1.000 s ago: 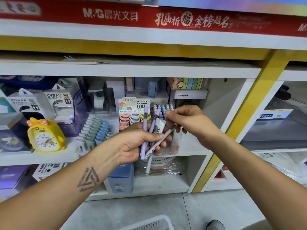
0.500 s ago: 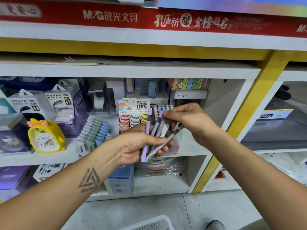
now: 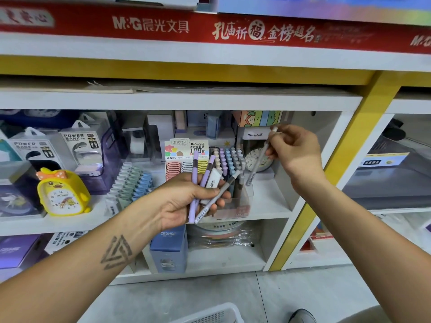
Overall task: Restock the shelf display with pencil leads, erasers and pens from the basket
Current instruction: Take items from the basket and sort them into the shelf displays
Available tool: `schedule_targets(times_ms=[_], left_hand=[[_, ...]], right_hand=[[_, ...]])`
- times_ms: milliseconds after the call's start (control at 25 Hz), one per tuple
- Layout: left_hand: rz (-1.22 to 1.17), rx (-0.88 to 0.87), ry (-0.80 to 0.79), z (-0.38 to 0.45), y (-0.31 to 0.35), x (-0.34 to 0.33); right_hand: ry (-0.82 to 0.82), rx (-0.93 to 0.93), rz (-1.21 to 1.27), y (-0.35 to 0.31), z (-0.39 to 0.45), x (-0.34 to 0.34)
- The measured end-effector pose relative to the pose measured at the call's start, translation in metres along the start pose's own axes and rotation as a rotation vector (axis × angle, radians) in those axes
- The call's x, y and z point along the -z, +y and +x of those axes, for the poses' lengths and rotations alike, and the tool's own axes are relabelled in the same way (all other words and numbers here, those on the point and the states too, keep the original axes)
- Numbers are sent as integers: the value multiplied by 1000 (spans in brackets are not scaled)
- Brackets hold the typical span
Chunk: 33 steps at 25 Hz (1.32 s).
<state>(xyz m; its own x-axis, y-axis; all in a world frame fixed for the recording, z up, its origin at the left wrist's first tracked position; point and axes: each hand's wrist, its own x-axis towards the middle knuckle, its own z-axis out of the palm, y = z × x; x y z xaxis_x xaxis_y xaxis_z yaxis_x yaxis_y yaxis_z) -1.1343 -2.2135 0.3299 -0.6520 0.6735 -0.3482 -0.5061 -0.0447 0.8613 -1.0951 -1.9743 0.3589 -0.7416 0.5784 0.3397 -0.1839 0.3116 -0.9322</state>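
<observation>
My left hand (image 3: 186,201) grips a bundle in front of the shelf: two purple pens (image 3: 194,183), a grey pen (image 3: 219,198) and a white eraser (image 3: 213,179). My right hand (image 3: 296,151) pinches one grey pen (image 3: 258,159), tilted, its lower tip just above the right side of the clear pen display stand (image 3: 242,201). That stand holds several pastel-capped pens (image 3: 229,159). Left of it stands the pencil lead display (image 3: 185,157) with round pink, grey and yellow cases. The white basket (image 3: 214,315) shows at the bottom edge.
The white shelf board (image 3: 268,203) also carries rows of green and blue items (image 3: 131,180), a yellow duck clock (image 3: 61,193) and power bank boxes (image 3: 79,145). A small clock (image 3: 257,159) stands behind the pen stand. A blue box (image 3: 169,249) sits on the lower shelf. A yellow post (image 3: 338,159) borders the bay.
My right hand has drawn one grey pen out of the bundle and lifted it up and to the right, over the pen stand. My left hand stays put with the rest.
</observation>
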Motion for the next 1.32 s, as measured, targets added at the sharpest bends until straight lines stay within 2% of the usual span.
schedule_targets(times_ms=[320, 480, 680, 840, 920, 1000, 1080, 1160, 1240, 1320], left_hand=[[-13, -45, 63, -1, 1, 1], [-20, -39, 67, -2, 2, 1], [-36, -35, 57, -2, 2, 0], [-50, -28, 45, -2, 2, -1], [-44, -31, 36, -3, 1, -2], [-44, -33, 22, -3, 1, -2], [-42, -31, 8, -2, 1, -3], [-30, -30, -6, -1, 0, -4], [-30, -24, -30, -2, 0, -5], [-64, -5, -49, -2, -1, -6]], right_hand=[[-365, 318, -520, 19, -24, -4], [-415, 264, -538, 22, -27, -4], [-482, 293, -528, 23, -28, -7], [-430, 373, -767, 26, -23, -4], [-457, 382, -881, 25, -20, -5], [-438, 308, -793, 18, -21, -8], [-387, 117, -453, 10, -23, -13], [-436, -94, -83, 1, -27, -18], [-509, -178, 90, -3, -32, -21], [-454, -187, 164, -7, -32, -21]])
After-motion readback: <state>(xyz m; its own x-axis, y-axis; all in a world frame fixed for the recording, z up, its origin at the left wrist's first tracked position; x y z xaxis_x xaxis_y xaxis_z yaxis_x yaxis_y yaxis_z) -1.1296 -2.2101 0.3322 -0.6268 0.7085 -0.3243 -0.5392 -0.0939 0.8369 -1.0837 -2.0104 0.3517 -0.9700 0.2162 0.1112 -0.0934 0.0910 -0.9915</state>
